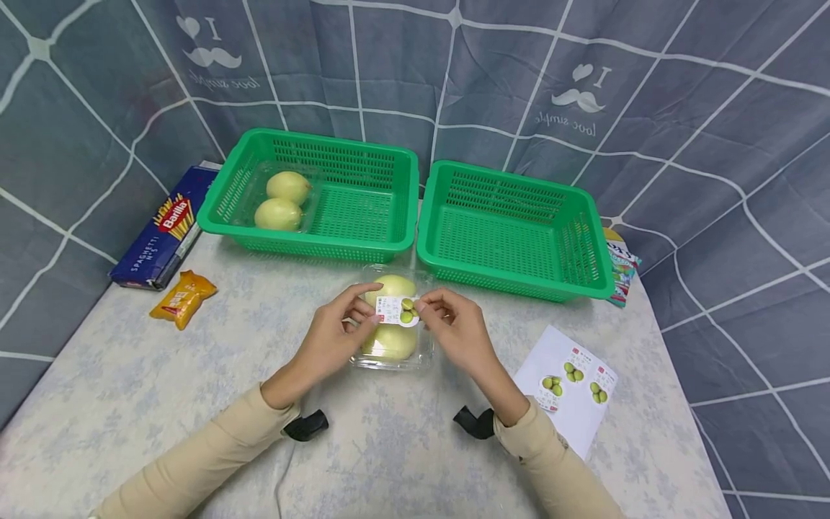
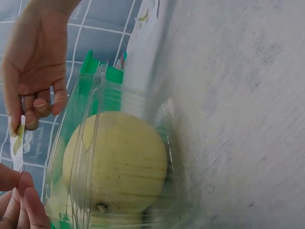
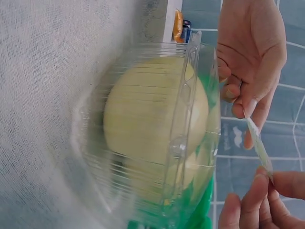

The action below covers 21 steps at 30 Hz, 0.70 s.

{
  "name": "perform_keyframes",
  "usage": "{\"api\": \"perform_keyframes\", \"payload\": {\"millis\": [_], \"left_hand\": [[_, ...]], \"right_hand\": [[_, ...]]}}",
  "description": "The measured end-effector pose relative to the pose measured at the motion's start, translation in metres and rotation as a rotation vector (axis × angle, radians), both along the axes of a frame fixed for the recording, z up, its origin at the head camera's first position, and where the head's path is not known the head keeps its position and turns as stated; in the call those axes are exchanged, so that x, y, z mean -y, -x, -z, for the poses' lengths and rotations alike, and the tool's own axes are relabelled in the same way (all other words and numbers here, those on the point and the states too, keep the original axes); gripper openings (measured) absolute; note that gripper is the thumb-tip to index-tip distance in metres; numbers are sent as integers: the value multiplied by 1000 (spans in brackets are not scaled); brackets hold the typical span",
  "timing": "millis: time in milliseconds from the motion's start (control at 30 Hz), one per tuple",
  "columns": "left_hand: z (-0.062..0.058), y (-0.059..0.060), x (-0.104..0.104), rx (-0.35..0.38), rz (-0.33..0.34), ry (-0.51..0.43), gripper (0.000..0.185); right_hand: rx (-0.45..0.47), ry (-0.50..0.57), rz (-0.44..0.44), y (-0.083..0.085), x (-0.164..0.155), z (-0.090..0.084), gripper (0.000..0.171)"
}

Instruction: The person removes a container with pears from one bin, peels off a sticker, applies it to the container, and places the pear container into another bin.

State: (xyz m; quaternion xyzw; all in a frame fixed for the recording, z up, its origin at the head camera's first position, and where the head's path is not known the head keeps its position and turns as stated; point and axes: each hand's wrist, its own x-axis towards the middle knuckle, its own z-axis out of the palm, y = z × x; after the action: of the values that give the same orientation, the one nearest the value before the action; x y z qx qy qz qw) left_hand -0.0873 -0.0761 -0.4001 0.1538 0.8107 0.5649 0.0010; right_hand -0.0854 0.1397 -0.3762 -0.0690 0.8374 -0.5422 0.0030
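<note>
A clear plastic clamshell (image 1: 420, 355) with two pale yellow fruits (image 1: 389, 343) sits on the table in front of the baskets. Just above its lid, my left hand (image 1: 368, 308) and right hand (image 1: 426, 308) each pinch one end of a small fruit label sticker (image 1: 398, 311). The left wrist view has the top fruit (image 2: 119, 162) in its clamshell (image 2: 176, 143), my left fingertips (image 2: 21, 200) on the sticker (image 2: 16, 143) and the right hand (image 2: 33, 71) opposite. In the right wrist view the sticker (image 3: 259, 143) is stretched between both hands beside the clamshell (image 3: 143, 62).
Two green baskets stand at the back: the left one (image 1: 363, 249) holds another clamshell with two fruits (image 1: 282, 202), the right one (image 1: 512, 277) holds nothing. A spaghetti box (image 1: 162, 227) and orange packet (image 1: 184, 297) lie left. A white sticker sheet (image 1: 570, 389) lies right.
</note>
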Motion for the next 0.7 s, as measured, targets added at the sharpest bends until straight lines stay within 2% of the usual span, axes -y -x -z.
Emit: {"api": "perform_keyframes", "payload": {"millis": [233,433,567,700], "left_hand": [[-3,7,4,26,-36,77,14],[-3,12,5,35,-46,104,10],[-1,17,5,1,-59,141,12],[1,22,3,-59,-70,209,13]], "right_hand": [[51,19,20,8,1,6,16],[117,53,43,12,5,8,17],[121,27,37,17,7,8,16],[74,-46,30,24,6,10,14]]}}
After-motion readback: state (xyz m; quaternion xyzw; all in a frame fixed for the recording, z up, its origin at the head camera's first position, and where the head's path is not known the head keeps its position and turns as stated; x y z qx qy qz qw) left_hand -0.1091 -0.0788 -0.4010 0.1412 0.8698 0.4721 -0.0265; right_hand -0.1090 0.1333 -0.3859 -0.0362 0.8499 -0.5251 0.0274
